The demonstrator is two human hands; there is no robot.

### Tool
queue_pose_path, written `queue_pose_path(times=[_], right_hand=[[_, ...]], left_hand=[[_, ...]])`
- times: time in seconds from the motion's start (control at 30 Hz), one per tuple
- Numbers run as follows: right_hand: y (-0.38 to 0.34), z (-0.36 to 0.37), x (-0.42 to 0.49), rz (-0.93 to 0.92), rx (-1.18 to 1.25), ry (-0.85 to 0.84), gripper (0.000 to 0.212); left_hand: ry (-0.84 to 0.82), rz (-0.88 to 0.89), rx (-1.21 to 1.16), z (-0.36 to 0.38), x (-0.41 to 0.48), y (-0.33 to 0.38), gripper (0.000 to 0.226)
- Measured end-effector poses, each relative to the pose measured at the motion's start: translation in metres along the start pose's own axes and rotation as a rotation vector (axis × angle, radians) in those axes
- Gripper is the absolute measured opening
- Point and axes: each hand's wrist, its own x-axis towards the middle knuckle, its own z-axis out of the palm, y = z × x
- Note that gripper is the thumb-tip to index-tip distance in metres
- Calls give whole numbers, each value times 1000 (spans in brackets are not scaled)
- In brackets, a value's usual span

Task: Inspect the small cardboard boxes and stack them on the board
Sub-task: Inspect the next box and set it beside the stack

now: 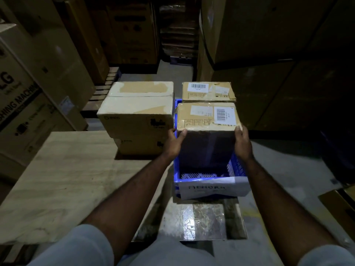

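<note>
Left sleeve [76, 246], right sleeve [330, 256]: short, pale grey-blue, ending far back from left hand [173, 144] and right hand [242, 143] (forearms bare).

1. A dim warehouse aisle, brightest at the centre and dark towards the edges.
2. On the left, tall brown cartons [38, 77] stand stacked, one lettered "WASHING MACHINE".
3. On the right, shadowed cartons [269, 35] tower.
4. The grey concrete floor [284, 167] carries a shiny worn patch [201, 217].
5. A slatted wooden pallet [100, 92] lies beside the left stack.
</note>
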Motion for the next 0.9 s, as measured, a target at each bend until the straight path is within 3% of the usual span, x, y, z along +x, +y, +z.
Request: queue_pose_path(times=[0.13, 0.23, 0.3, 0.57, 0.73, 0.9], right_hand=[[3, 12, -31, -2, -3, 87, 65], [12, 25, -56, 10, 13, 125, 97], [19, 32, -76, 22, -28, 123, 105], [18, 48, -141, -181, -254, -44, 87], [10, 54, -173, -235, -150, -110, 81], [6, 73, -203, -328, -182, -165, 76]], left_hand=[[-4, 53, 163, 1, -18, -23, 73], [19, 172, 290, 4, -42, -39, 74], [14, 249, 365, 7, -60, -47, 70], [-77, 317, 541, 0, -97, -69, 70], [-93, 260, 325, -19, -118, -76, 69], [-98, 166, 155, -48, -141, -87, 50]])
